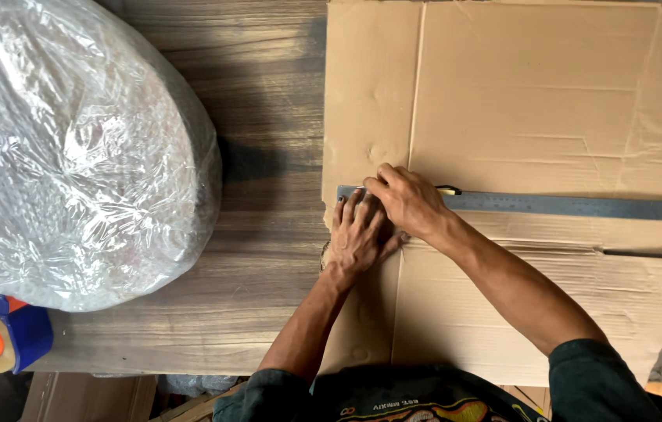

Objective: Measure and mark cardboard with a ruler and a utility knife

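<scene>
Nearest the camera, dark sleeves and a dark printed shirt are showing at the bottom edge; both forearms are reaching forward over the table point(268, 117), a grey-brown wood-grain surface.

The left hand point(358, 238) is lying open and flat, fingers spread, palm down on the cardboard sheet point(534, 94), its fingertips touching the near edge of the metal ruler point(573, 206) at the ruler's left end.

The right hand point(407, 201) is crossing just beyond the left one, fingers curled closed, pressing down on the ruler's left end. A small yellowish and dark object point(449, 190) is peeking out beside its knuckles; whether the hand is gripping it, and what it is, cannot be told.

The ruler is lying flat across the cardboard, running from near the sheet's left edge out past the right side of the view. The cardboard is a flattened, creased brown sheet covering the right half of the table.

At lower left, a tape dispenser point(2, 336) with a blue body and orange core is sitting at the table's near edge. Beyond it, a large bundle wrapped in clear plastic film point(73, 148) is filling the left side, well apart from the cardboard.
</scene>
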